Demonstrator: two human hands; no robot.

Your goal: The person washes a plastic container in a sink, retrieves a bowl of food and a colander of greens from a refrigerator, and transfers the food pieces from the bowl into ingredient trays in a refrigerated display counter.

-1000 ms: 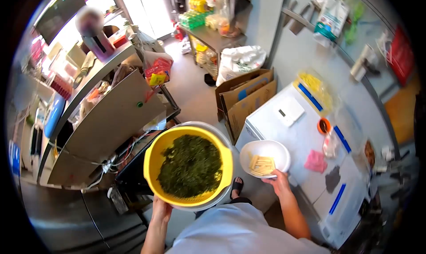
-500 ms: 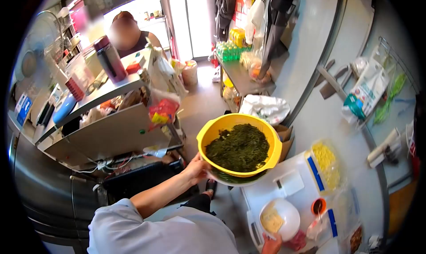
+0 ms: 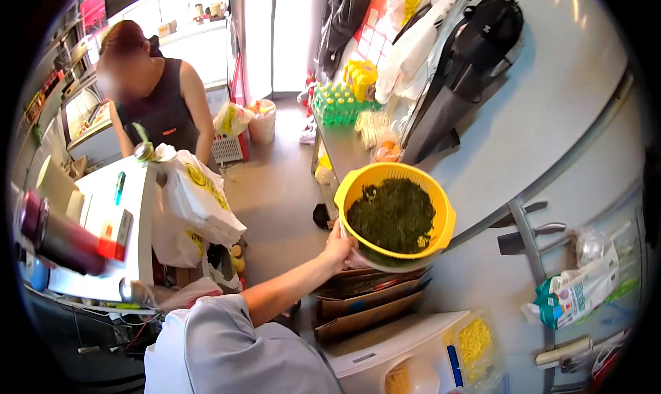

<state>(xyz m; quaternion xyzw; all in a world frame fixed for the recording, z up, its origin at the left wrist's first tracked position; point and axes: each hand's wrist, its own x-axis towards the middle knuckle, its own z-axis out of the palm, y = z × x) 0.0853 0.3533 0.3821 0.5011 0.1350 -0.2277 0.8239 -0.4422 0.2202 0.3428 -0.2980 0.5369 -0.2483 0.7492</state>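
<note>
A yellow colander point(image 3: 446, 218) full of dark green shredded leaves point(image 3: 392, 215) sits in a clear bowl point(image 3: 389, 264). My left hand point(image 3: 341, 247) grips the left side of the two. Near the bottom edge a white bowl point(image 3: 423, 377) with pale sticks in it stands low over the white surface. Only a sliver of my right hand point(image 3: 456, 391) shows beside that bowl, its fingers hidden.
A white lidded box point(image 3: 365, 346) and a bag of yellow strips point(image 3: 475, 342) lie below. Folded cardboard point(image 3: 372, 308) stands under the colander. A metal table point(image 3: 348, 146) holds green-packed bottles point(image 3: 337, 105). Another person point(image 3: 165, 98) stands behind the left counter point(image 3: 141, 187).
My view has turned and moved toward the metal table. The colander, held in my left hand, has moved forward with me. The other person now shows more fully, and the white bowl sits lower in view.
</note>
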